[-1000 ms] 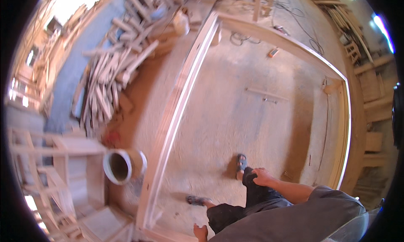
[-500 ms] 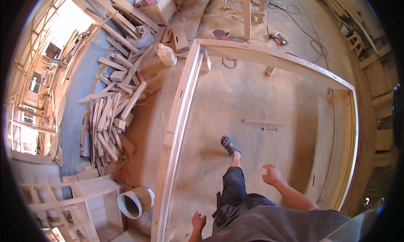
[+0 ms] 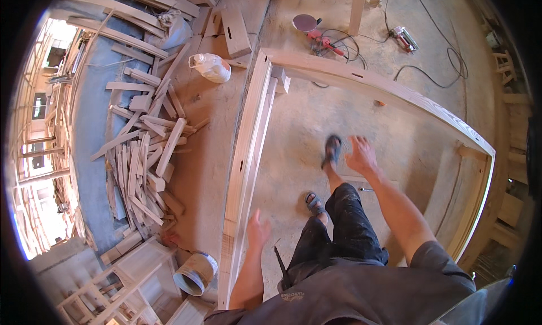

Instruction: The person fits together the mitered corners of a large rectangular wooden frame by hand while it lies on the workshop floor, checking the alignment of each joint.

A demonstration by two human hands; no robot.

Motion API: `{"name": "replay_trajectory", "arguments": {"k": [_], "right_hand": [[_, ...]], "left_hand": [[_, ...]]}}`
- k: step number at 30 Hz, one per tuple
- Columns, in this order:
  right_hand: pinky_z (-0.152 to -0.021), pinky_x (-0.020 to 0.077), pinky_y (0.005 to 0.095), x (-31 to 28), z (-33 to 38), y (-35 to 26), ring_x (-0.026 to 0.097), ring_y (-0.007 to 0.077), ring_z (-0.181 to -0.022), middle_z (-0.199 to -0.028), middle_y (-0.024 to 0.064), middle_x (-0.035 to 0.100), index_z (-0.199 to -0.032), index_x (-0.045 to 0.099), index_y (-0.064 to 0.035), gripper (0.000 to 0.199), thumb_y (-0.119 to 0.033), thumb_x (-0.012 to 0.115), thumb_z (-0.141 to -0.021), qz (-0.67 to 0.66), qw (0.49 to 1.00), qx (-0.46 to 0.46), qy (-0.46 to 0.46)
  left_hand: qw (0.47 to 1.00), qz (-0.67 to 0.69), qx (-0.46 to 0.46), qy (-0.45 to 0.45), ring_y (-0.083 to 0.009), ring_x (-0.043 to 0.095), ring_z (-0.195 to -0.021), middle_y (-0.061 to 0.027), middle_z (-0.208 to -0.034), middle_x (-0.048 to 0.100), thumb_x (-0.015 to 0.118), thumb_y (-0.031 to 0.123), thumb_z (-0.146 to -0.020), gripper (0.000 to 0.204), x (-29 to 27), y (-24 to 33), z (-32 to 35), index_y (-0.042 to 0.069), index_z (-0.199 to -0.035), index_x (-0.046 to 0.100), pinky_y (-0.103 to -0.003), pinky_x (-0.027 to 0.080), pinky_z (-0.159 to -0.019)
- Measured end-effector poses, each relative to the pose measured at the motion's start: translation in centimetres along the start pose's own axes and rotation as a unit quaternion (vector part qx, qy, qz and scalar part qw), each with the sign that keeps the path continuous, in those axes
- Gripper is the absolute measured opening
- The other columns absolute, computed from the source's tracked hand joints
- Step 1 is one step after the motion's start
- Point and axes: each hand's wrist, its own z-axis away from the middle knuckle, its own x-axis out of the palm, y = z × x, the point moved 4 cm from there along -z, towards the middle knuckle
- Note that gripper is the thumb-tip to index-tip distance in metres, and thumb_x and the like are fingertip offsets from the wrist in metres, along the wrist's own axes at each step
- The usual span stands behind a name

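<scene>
Right hand [image 3: 362, 155] advanced — frame [image 3: 339, 69] ahead, red tool [image 3: 324, 41] beyond.

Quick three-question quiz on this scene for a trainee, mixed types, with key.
1. True or false: the white jug is inside the wooden frame.
2. Multiple choice: seen in the picture, where is the heap of wood pieces?
a) left of the frame
b) right of the frame
c) inside the frame
3. Short answer: which of the person's hands appears nearer the frame's left side?

Key:
1. False; it is outside, to the left.
2. a
3. The left hand.
</scene>
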Motion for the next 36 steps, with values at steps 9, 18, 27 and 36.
{"name": "replay_trajectory", "arguments": {"k": [9, 18, 27, 36], "right_hand": [[-0.114, 0.0377, 0.0516, 1.4, -31.7, -1.6, 0.048, 0.0405, -0.134, -0.141, 0.0227, 0.053, -0.151, 0.045, -0.0013, 0.098, -0.023, 0.089, -0.066, 0.146, 0.966, -0.159, 0.145], [-0.097, 0.047, 0.0498, 5.0, -42.2, -2.7, 0.059, 0.0386, -0.113, -0.117, 0.0192, 0.059, -0.129, 0.051, -0.0016, 0.066, -0.014, 0.08, -0.07, 0.126, 0.983, -0.127, 0.037], [-0.089, 0.0484, 0.0504, 5.3, -42.3, -2.4, 0.061, 0.0387, -0.105, -0.111, 0.019, 0.06, -0.122, 0.052, -0.002, 0.057, -0.009, 0.074, -0.069, 0.111, 0.985, -0.122, 0.059], [-0.089, 0.0477, 0.0501, 5.7, -42.2, -2.0, 0.061, 0.0385, -0.103, -0.108, 0.0184, 0.06, -0.121, 0.054, -0.0015, 0.053, -0.007, 0.07, -0.071, 0.108, 0.985, -0.118, 0.066]], "left_hand": [[0.989, -0.066, 0.053, 0.119, -0.044, 0.049, -0.137, -0.0286, -0.144, 0.056, 0.077, 0.02, -0.09, 0.076, 0.0, 16.7, -33.3, -0.006, -0.152, 0.043, -0.052, 0.037, -0.119], [0.99, -0.102, -0.029, 0.091, -0.0423, 0.052, -0.133, -0.0259, -0.14, 0.056, 0.085, 0.031, -0.08, 0.095, -0.1, 25.3, -50.5, -0.006, -0.154, 0.037, -0.051, 0.042, -0.113], [0.988, -0.116, -0.041, 0.091, -0.0412, 0.06, -0.12, -0.0219, -0.12, 0.063, 0.086, 0.029, -0.075, 0.064, 1.0, 25.1, -52.6, -0.002, -0.12, 0.052, -0.051, 0.05, -0.102], [0.985, -0.13, -0.028, 0.113, -0.044, 0.064, -0.112, -0.0252, -0.113, 0.066, 0.09, 0.027, -0.071, 0.067, 1.1, 25.3, -52.3, -0.005, -0.117, 0.054, -0.052, 0.052, -0.095]]}}
